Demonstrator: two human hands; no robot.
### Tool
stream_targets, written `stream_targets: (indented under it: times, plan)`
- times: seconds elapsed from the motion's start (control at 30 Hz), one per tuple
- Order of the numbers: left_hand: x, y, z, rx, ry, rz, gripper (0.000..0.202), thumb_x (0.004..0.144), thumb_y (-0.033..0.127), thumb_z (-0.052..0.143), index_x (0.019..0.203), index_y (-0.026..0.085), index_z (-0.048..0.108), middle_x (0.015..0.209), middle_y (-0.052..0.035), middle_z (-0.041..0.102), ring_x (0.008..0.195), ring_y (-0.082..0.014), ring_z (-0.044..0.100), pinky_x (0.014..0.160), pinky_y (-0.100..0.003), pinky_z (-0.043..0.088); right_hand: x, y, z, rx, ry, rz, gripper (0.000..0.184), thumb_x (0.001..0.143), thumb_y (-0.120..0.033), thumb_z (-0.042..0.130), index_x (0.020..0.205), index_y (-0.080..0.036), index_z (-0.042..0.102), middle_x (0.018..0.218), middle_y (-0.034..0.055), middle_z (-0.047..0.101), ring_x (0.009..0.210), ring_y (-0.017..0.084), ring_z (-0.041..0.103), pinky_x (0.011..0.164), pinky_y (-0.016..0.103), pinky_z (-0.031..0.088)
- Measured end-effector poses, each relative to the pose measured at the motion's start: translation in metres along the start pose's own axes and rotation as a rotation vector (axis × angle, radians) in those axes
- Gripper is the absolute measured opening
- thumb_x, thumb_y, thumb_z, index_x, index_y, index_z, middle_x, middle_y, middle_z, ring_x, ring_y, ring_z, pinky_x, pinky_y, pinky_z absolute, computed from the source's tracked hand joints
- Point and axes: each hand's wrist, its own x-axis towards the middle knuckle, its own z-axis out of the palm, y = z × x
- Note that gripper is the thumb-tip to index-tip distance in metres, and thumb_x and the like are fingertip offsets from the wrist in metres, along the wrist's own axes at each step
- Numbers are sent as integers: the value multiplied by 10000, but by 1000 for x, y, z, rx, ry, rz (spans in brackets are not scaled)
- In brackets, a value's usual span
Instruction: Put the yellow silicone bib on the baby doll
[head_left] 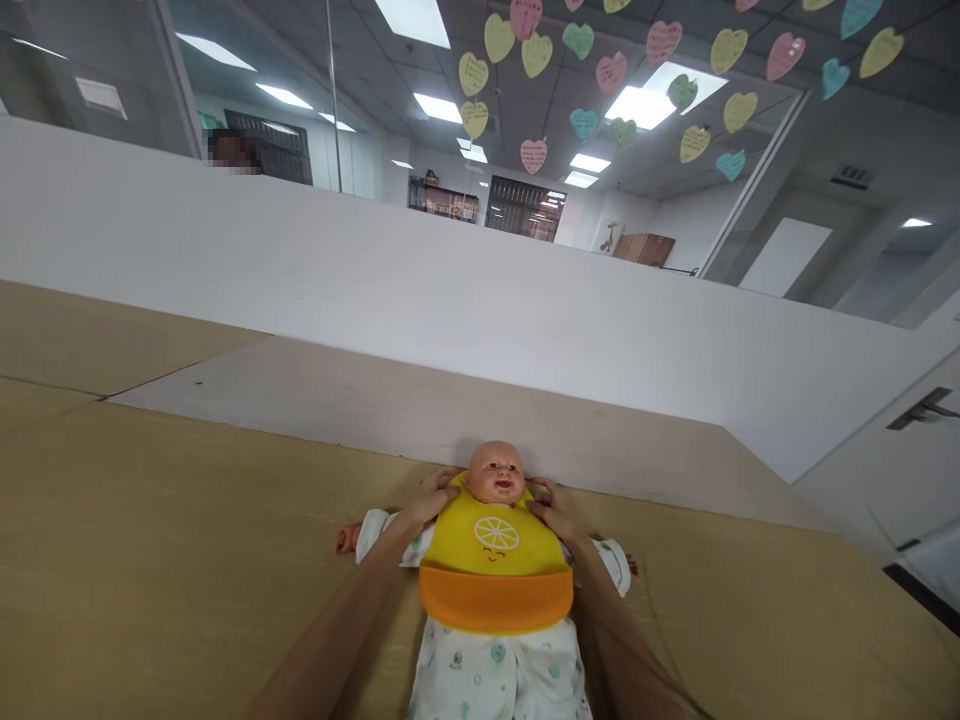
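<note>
A baby doll (pixel 496 472) lies on its back on a tan surface, arms spread out to both sides. It wears white clothes (pixel 491 668) printed with small green and grey figures. Over its chest lies a yellow bib (pixel 465 525) with a white citrus slice and an orange catch pocket (pixel 496 602) along the bottom. My left hand (pixel 437 497) grips the bib's upper edge beside the doll's neck. On the other side, my right hand (pixel 555 510) has its fingers closed on the opposite upper edge. The back of the bib's neckband is hidden behind the doll's head.
The tan surface (pixel 187 530) spreads to both sides, with a grey strip (pixel 450 400) beyond the doll's head. A white wall (pixel 375 270) rises behind, topped by glass with several heart-shaped notes (pixel 533 156). A door handle (pixel 926 408) is at right. A person's blurred head (pixel 234 152) shows beyond the glass.
</note>
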Motion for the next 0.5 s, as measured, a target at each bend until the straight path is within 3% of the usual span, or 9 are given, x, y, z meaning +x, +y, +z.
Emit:
stream_targets:
  times: [0.2,0.37,0.5]
  plan:
    - [-10,-16,-10,59,132,145,517,708,348,570,1174,130,527,721,-13,672,654,-170,613,573,-275,450,5,14,6,20,83,-114,304,643,-262,560,937,-188,583,757,13,635,715,167,574,676,290,454]
    - [-9,-25,-6,62,202,220,468,663,413,607,1042,138,599,779,-51,703,753,-205,648,614,-287,464,9,32,11,56,165,-175,201,681,-269,555,856,-175,586,765,30,674,745,178,604,707,299,470]
    - [-11,-28,-6,92,189,218,498,679,437,586,1072,133,582,744,-39,693,699,-184,626,611,-284,456,11,39,14,72,222,-224,193,694,-277,546,839,-160,598,787,51,694,753,184,628,717,307,494]
